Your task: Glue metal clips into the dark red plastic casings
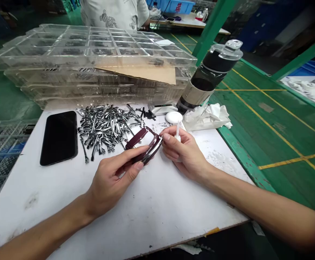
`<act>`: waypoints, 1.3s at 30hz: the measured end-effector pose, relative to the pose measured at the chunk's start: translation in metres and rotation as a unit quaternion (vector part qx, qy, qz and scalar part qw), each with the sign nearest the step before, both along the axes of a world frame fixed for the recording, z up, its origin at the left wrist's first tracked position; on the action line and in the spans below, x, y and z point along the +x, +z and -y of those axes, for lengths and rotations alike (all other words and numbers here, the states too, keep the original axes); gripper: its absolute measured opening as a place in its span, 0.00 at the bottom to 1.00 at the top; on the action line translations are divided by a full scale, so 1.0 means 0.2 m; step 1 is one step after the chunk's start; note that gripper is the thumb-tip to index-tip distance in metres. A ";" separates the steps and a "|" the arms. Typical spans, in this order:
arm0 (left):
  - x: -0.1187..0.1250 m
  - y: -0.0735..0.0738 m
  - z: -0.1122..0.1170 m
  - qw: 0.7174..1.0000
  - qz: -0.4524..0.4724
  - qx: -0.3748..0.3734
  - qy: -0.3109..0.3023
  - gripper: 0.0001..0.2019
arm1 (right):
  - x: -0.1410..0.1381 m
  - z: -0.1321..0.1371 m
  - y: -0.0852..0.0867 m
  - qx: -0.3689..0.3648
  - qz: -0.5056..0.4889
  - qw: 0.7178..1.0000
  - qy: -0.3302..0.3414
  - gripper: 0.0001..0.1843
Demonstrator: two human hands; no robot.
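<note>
L hand, R hand grasp maroon part; clip pile just behind; phone left; bottle right

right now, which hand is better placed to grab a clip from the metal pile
Left, probably. The metal pile lies just beyond the left hand, which grips the maroon part. The right hand sits farther away, pinches that part's end and holds a white applicator.

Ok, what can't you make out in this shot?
Head view:
- maroon part: underside covered by left hand fingers.
- white stem: lower end hidden behind right hand; grip unclear.
- stacked trays: contents too small, blurred by the plastic.
- person behind: cut off by top edge.
</note>
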State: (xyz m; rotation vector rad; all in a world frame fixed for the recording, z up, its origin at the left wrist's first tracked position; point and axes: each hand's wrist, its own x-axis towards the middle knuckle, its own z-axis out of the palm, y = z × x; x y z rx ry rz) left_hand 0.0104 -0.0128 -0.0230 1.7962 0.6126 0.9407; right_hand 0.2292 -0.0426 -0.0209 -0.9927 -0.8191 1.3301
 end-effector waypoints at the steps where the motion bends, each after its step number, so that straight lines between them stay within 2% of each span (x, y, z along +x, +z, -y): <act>1: 0.00 0.00 0.00 1.000 0.001 -0.009 -0.004 0.21 | 0.00 0.00 0.00 0.001 0.008 1.000 0.002 0.08; 6: -0.02 0.00 0.00 0.996 0.022 -0.085 -0.036 0.21 | -0.01 0.02 -0.02 0.003 0.041 0.999 0.002 0.10; 11: -0.01 0.01 -0.01 0.981 0.038 -0.183 -0.046 0.18 | 0.01 0.02 -0.02 0.009 0.056 0.997 0.050 0.11; 18: -0.01 0.02 -0.03 0.974 0.058 -0.213 -0.057 0.16 | 0.01 0.02 -0.01 -0.001 0.042 0.998 0.047 0.10; 25: -0.01 0.00 -0.05 0.947 0.105 -0.290 -0.086 0.14 | 0.02 0.02 -0.02 -0.007 0.039 0.997 0.063 0.10; 30: -0.01 0.00 -0.08 0.937 0.122 -0.312 -0.102 0.13 | 0.02 0.02 0.00 -0.014 0.018 0.997 0.072 0.12; 39: -0.01 0.01 -0.08 0.943 0.120 -0.295 -0.097 0.11 | 0.01 0.03 -0.01 -0.027 0.033 0.998 0.055 0.11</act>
